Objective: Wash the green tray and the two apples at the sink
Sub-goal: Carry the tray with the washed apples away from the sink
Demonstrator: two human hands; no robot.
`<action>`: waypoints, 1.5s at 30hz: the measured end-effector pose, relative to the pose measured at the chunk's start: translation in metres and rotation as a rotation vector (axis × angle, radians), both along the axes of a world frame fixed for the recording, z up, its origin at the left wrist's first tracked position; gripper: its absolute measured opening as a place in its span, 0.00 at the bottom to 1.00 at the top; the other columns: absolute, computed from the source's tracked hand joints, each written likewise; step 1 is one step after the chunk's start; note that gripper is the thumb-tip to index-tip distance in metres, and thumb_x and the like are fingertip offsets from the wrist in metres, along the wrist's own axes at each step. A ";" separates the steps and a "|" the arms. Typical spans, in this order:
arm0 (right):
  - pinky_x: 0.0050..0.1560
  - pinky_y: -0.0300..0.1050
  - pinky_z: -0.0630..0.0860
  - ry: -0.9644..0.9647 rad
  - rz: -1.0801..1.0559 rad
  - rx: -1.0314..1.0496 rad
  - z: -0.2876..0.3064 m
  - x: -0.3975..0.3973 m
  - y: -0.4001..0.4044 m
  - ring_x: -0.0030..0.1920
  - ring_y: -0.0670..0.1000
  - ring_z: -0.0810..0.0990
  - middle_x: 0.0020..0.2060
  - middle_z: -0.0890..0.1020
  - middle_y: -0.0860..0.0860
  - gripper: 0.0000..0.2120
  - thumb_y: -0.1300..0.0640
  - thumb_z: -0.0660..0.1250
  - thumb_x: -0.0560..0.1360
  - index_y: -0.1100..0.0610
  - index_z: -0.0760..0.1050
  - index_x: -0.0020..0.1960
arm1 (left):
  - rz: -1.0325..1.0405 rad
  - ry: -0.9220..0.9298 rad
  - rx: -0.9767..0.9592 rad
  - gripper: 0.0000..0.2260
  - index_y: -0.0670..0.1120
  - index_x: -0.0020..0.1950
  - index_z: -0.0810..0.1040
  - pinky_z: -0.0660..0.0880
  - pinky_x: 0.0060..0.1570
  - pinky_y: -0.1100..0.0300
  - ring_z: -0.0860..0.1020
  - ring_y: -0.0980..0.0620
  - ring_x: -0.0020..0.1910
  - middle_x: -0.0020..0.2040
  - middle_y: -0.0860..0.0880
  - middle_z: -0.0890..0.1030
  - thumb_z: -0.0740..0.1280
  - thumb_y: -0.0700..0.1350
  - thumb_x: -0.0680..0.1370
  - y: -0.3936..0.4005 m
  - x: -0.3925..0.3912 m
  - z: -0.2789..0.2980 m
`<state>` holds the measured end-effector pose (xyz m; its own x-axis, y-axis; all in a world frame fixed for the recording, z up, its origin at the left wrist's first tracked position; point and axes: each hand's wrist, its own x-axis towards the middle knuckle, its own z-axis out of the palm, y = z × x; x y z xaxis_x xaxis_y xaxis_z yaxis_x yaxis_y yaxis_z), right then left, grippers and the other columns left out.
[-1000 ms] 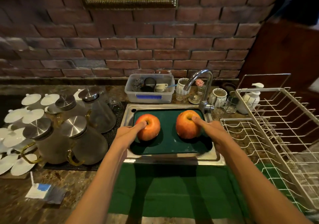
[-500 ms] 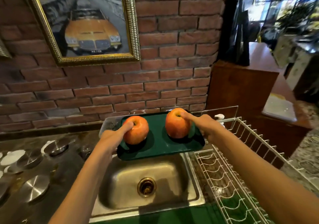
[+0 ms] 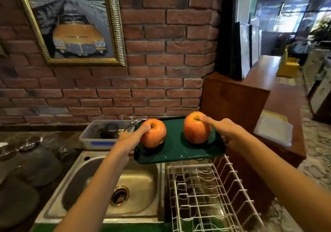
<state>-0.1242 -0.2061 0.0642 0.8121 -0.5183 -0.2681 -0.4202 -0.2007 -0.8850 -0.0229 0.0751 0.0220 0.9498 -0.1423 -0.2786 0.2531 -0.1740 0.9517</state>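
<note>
At far left, dark round lids (image 3: 28, 143) sit blurred on the table (image 3: 59, 138). Above them a gold-framed picture (image 3: 71, 24) of a yellow car hangs on the brick wall (image 3: 161, 61). A clear plastic tub (image 3: 100, 135) with a blue label stands behind the steel sink (image 3: 86, 183), whose basin shows a brass-coloured drain (image 3: 119, 195).

The left hand (image 3: 129, 140) grips the left edge of the tray (image 3: 179, 149); its thumb is extended and presses the top of the left apple (image 3: 154, 133), while the remaining fingers are under the tray and out of sight.

The tray is dark green, rectangular, with rounded corners and a raised rim. It is held in the air, roughly level, above the back right part of the sink and the near end of the rack (image 3: 211, 196). Both apples stand upright on it, well apart, stem hollows upward. Each is orange-red with paler yellow streaks.

The right hand (image 3: 225, 129) holds the right edge of the tray; one extended finger presses the stem hollow of the right apple (image 3: 196, 129), and the other fingers curl around the tray rim.

The white wire rack sits on the table right of the sink. Beyond it stands a brown wooden cabinet (image 3: 236, 103).
</note>
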 end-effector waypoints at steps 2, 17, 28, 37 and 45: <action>0.47 0.53 0.76 0.009 0.006 -0.006 -0.001 -0.010 -0.021 0.60 0.63 0.76 0.66 0.74 0.62 0.49 0.31 0.72 0.65 0.64 0.66 0.72 | -0.024 0.018 -0.016 0.45 0.42 0.72 0.72 0.74 0.65 0.42 0.76 0.40 0.64 0.68 0.42 0.76 0.76 0.67 0.62 -0.021 -0.015 -0.001; 0.49 0.55 0.78 0.097 0.001 0.051 -0.049 -0.032 -0.080 0.58 0.63 0.77 0.63 0.76 0.63 0.47 0.31 0.72 0.65 0.64 0.69 0.70 | 0.005 0.065 0.068 0.35 0.42 0.70 0.74 0.70 0.43 0.55 0.74 0.44 0.56 0.64 0.43 0.77 0.74 0.62 0.70 -0.083 -0.033 -0.029; 0.44 0.52 0.76 0.083 -0.021 0.110 -0.074 -0.028 -0.084 0.57 0.62 0.76 0.63 0.75 0.62 0.50 0.29 0.71 0.62 0.64 0.68 0.69 | -0.002 0.102 0.086 0.41 0.41 0.73 0.70 0.72 0.52 0.51 0.74 0.42 0.60 0.68 0.41 0.75 0.74 0.65 0.68 -0.086 -0.026 -0.049; 0.59 0.59 0.78 0.063 0.022 0.099 -0.080 -0.025 -0.081 0.59 0.63 0.77 0.63 0.75 0.62 0.48 0.28 0.69 0.65 0.64 0.68 0.70 | 0.005 0.119 0.120 0.47 0.42 0.73 0.69 0.74 0.51 0.48 0.73 0.41 0.59 0.68 0.41 0.74 0.73 0.71 0.64 -0.083 -0.024 -0.051; 0.61 0.60 0.77 0.057 0.015 0.106 -0.078 -0.028 -0.078 0.61 0.64 0.77 0.64 0.75 0.63 0.48 0.27 0.68 0.65 0.64 0.69 0.69 | 0.002 0.102 0.160 0.49 0.42 0.72 0.71 0.76 0.54 0.46 0.75 0.40 0.59 0.66 0.42 0.75 0.72 0.74 0.63 -0.080 -0.024 -0.053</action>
<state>-0.1524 -0.2838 -0.0141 0.8018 -0.4723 -0.3662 -0.4677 -0.1145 -0.8764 -0.0467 -0.0053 -0.0306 0.9159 -0.0865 -0.3920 0.3470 -0.3201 0.8815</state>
